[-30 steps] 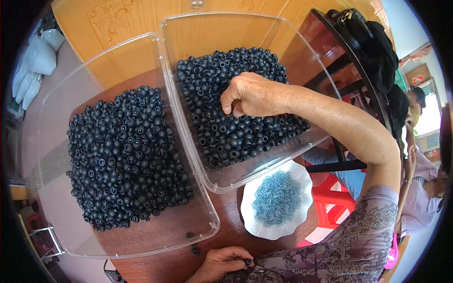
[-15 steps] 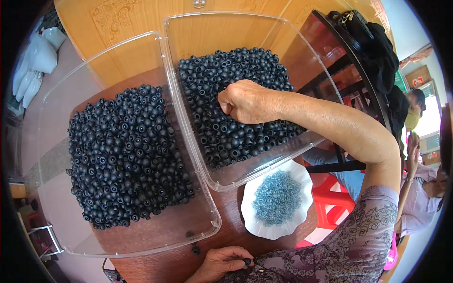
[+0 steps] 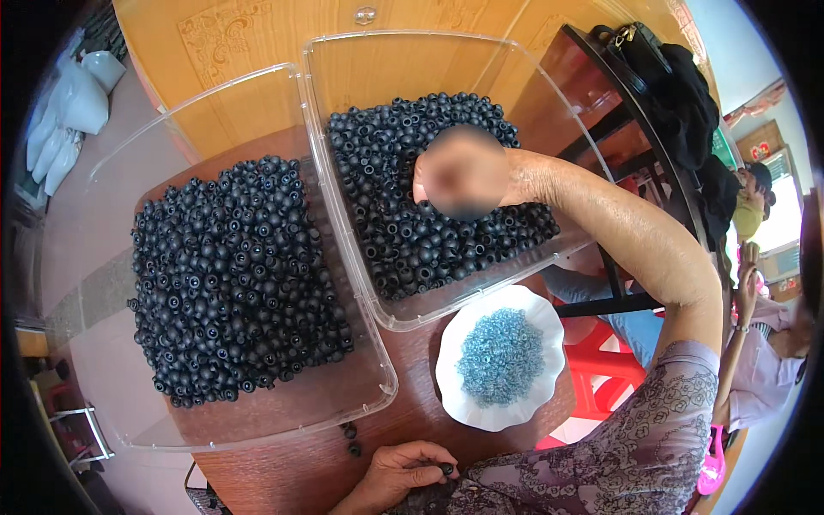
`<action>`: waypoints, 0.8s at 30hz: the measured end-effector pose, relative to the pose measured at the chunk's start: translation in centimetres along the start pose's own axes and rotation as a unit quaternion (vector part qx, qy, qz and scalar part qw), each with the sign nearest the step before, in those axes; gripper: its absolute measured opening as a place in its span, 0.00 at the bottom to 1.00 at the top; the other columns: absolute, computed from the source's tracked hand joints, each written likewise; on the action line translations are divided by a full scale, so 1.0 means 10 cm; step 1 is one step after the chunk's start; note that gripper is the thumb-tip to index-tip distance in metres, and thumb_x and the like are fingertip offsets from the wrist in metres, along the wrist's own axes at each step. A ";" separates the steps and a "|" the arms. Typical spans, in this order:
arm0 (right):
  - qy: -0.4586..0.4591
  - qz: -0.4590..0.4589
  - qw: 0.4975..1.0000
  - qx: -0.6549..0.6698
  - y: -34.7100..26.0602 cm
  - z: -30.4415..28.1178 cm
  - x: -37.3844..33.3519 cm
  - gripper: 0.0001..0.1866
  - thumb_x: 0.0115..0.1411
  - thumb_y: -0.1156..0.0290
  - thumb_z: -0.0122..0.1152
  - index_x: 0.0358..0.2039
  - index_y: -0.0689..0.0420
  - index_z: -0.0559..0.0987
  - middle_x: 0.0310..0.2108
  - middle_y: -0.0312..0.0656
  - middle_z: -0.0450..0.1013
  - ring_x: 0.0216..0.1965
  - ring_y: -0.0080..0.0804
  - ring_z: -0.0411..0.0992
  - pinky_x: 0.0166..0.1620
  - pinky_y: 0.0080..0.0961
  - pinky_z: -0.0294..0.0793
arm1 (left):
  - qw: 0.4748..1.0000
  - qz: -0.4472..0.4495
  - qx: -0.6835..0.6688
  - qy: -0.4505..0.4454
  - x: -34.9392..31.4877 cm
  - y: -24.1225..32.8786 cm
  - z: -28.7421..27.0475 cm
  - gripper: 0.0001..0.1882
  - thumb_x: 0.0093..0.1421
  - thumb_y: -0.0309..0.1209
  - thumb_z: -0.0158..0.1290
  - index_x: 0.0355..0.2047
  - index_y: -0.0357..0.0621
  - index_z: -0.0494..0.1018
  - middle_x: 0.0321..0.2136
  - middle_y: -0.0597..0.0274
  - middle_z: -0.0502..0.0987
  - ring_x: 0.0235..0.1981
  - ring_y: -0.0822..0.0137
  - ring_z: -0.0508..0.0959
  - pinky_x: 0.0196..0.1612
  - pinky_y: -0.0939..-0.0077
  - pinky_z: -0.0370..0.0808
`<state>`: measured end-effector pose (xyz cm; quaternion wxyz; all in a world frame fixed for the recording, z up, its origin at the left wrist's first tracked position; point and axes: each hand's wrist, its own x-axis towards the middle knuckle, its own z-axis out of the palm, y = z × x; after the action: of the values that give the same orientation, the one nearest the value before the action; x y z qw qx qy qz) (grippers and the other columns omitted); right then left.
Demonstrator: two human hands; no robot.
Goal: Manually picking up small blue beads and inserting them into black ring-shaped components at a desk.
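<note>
Between the thumb and fingers of my left hand (image 3: 410, 466), low in the view, is a small black hollow ball (image 3: 446, 469). My right hand (image 3: 459, 172) is over the pile of black hollow balls (image 3: 412, 245) in the right clear plastic bin (image 3: 506, 264). A blurred patch covers most of that hand, so I cannot make out its fingers or anything in them. Another heap of the same balls (image 3: 232, 283) fills the left clear bin (image 3: 378, 396). A white scalloped dish (image 3: 448, 390) of tiny clear bluish pieces (image 3: 502, 356) stands nearer me, on the right.
Both bins rest on a brown wooden table (image 3: 257, 481). A few loose black balls (image 3: 353, 442) lie in front of the left bin. Wooden cabinet doors (image 3: 257, 34) stand behind, with a dark rack (image 3: 618, 112) and a red stool (image 3: 605, 365) to the right. Another person (image 3: 768, 360) sits at far right.
My right hand has shifted slightly right over the pile and turned a little. My left hand still has the ball in its fingers. The whole view has moved slightly.
</note>
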<state>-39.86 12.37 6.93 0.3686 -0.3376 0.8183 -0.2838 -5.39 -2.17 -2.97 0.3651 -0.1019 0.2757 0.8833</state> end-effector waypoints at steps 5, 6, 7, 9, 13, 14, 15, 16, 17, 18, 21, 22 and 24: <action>0.034 0.001 0.999 -0.011 -0.08 -0.01 -0.10 0.06 0.54 0.79 0.56 0.34 0.63 0.76 0.30 0.37 0.72 0.35 0.22 0.70 0.42 0.21 0.70 | 1.000 0.022 0.018 0.003 0.02 -0.02 0.01 0.09 0.54 0.23 0.55 0.37 0.35 0.74 0.31 0.56 0.77 0.32 0.66 0.77 0.35 0.76 0.74; 0.036 -0.002 0.999 -0.012 -0.10 -0.01 -0.11 0.06 0.54 0.79 0.56 0.34 0.63 0.76 0.30 0.37 0.72 0.35 0.22 0.70 0.42 0.21 0.70 | 1.000 0.028 0.013 0.001 0.01 -0.01 0.02 0.09 0.54 0.23 0.55 0.36 0.35 0.74 0.31 0.56 0.77 0.31 0.66 0.77 0.35 0.76 0.74; 0.048 -0.001 0.999 -0.018 -0.12 -0.02 -0.11 0.06 0.54 0.78 0.56 0.34 0.63 0.76 0.29 0.36 0.72 0.35 0.22 0.70 0.42 0.21 0.70 | 0.999 0.030 0.015 0.001 0.00 -0.02 0.03 0.09 0.54 0.23 0.55 0.36 0.35 0.74 0.31 0.56 0.77 0.31 0.66 0.77 0.35 0.76 0.74; 0.096 -0.010 0.995 -0.002 -0.05 -0.05 -0.12 0.05 0.51 0.78 0.56 0.29 0.65 0.78 0.26 0.41 0.75 0.32 0.26 0.73 0.38 0.23 0.73 | 0.999 0.026 0.023 0.003 0.01 -0.04 0.00 0.09 0.54 0.23 0.55 0.36 0.35 0.73 0.31 0.56 0.77 0.32 0.66 0.77 0.35 0.76 0.74; 0.119 -0.010 0.992 0.039 0.02 -0.08 -0.10 0.05 0.50 0.77 0.59 0.28 0.63 0.78 0.25 0.40 0.75 0.30 0.25 0.73 0.36 0.23 0.73 | 0.999 0.026 0.031 -0.001 0.02 -0.04 -0.02 0.09 0.54 0.23 0.55 0.37 0.35 0.73 0.31 0.56 0.76 0.32 0.65 0.77 0.35 0.75 0.74; 0.121 -0.007 0.992 0.040 0.07 -0.10 -0.10 0.05 0.50 0.77 0.59 0.28 0.63 0.78 0.25 0.40 0.75 0.30 0.25 0.73 0.36 0.23 0.73 | 0.999 0.022 0.028 -0.001 0.02 -0.05 -0.03 0.09 0.54 0.23 0.55 0.36 0.35 0.73 0.31 0.56 0.76 0.32 0.65 0.77 0.35 0.75 0.74; 0.144 -0.012 0.989 0.000 0.12 -0.13 -0.11 0.04 0.49 0.78 0.59 0.27 0.62 0.79 0.25 0.40 0.75 0.30 0.25 0.73 0.36 0.23 0.73 | 1.000 0.017 0.024 -0.001 0.02 -0.06 -0.04 0.09 0.55 0.23 0.54 0.36 0.35 0.73 0.31 0.55 0.76 0.32 0.65 0.77 0.35 0.75 0.75; 0.168 -0.017 0.985 -0.040 0.17 -0.18 -0.11 0.03 0.48 0.78 0.59 0.26 0.62 0.79 0.24 0.40 0.76 0.30 0.24 0.73 0.35 0.23 0.73 | 1.000 0.014 0.024 -0.003 0.02 -0.06 -0.04 0.09 0.55 0.23 0.54 0.36 0.35 0.73 0.31 0.55 0.76 0.32 0.65 0.77 0.35 0.75 0.75; 0.152 -0.002 0.984 -0.090 0.22 -0.28 -0.12 0.05 0.46 0.80 0.58 0.25 0.60 0.80 0.23 0.40 0.76 0.29 0.25 0.74 0.34 0.23 0.74 | 1.000 0.021 0.022 -0.008 0.03 -0.05 -0.03 0.09 0.55 0.23 0.54 0.36 0.34 0.73 0.31 0.55 0.76 0.32 0.65 0.77 0.35 0.74 0.75; 0.152 -0.001 0.984 -0.090 0.27 -0.33 -0.15 0.05 0.46 0.80 0.58 0.25 0.60 0.80 0.23 0.40 0.76 0.29 0.25 0.74 0.34 0.23 0.74 | 0.999 0.029 0.019 -0.013 0.03 -0.04 -0.03 0.08 0.55 0.22 0.54 0.36 0.34 0.73 0.32 0.55 0.76 0.32 0.64 0.77 0.35 0.74 0.75; 0.123 0.064 0.980 -0.140 0.41 -0.45 -0.25 0.06 0.46 0.84 0.57 0.27 0.63 0.78 0.26 0.38 0.75 0.31 0.24 0.73 0.35 0.23 0.73 | 1.000 0.020 0.009 -0.011 0.03 -0.06 -0.04 0.09 0.55 0.23 0.55 0.36 0.34 0.73 0.32 0.54 0.76 0.32 0.64 0.77 0.35 0.74 0.75; 0.124 0.066 0.980 -0.140 0.44 -0.48 -0.27 0.06 0.46 0.84 0.57 0.27 0.63 0.78 0.26 0.38 0.75 0.31 0.24 0.73 0.35 0.23 0.73 | 1.000 0.018 0.009 -0.013 0.03 -0.05 -0.04 0.09 0.55 0.23 0.55 0.36 0.34 0.73 0.32 0.54 0.76 0.32 0.64 0.77 0.35 0.74 0.75; 0.156 0.128 0.963 -0.180 0.37 -0.51 -0.30 0.10 0.45 0.87 0.53 0.27 0.62 0.79 0.24 0.38 0.74 0.29 0.25 0.73 0.33 0.21 0.74 | 1.000 0.009 0.021 0.003 0.01 -0.04 -0.04 0.09 0.54 0.23 0.56 0.37 0.34 0.73 0.32 0.54 0.76 0.32 0.64 0.77 0.35 0.74 0.75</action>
<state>-43.69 18.07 8.43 0.2032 -0.2421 0.9396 -0.1310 -5.23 -2.09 -3.51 0.3583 -0.0944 0.2958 0.8805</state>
